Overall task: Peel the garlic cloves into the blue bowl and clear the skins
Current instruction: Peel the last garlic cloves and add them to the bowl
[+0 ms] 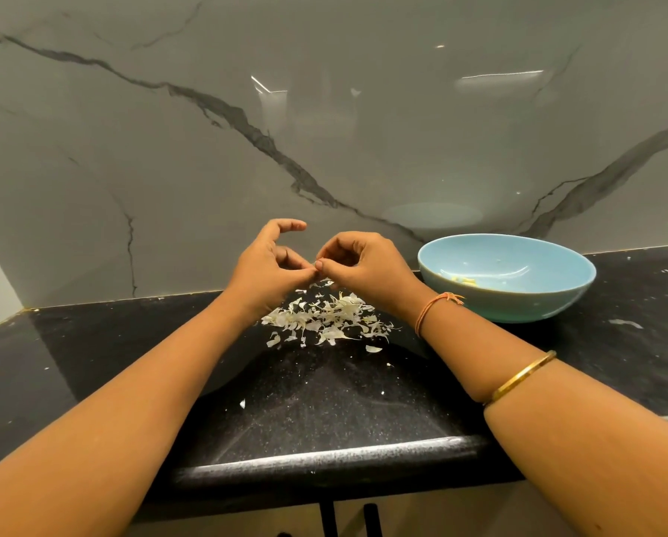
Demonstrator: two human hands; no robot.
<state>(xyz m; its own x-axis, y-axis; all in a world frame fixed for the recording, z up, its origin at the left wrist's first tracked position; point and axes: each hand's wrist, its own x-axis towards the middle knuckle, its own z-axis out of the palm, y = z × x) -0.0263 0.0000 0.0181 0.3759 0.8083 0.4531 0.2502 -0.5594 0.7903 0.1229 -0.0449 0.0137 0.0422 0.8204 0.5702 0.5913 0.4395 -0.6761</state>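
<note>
My left hand (pixel 270 265) and my right hand (pixel 363 265) meet fingertip to fingertip above the counter, both pinching something small between them that the fingers hide; I cannot tell whether it is a clove or a skin. Right below them lies a heap of pale garlic skins (pixel 324 319) on the black counter. The blue bowl (pixel 506 300) stands to the right of my right hand, with a few peeled yellowish cloves (pixel 464 281) at its bottom.
The black speckled counter (pixel 324 401) runs to a grey marble backsplash (pixel 208 168) just behind the hands. Stray skin bits lie scattered, one (pixel 242 403) near the front and one (pixel 626 324) right of the bowl. The counter's rounded front edge (pixel 324 459) is near me.
</note>
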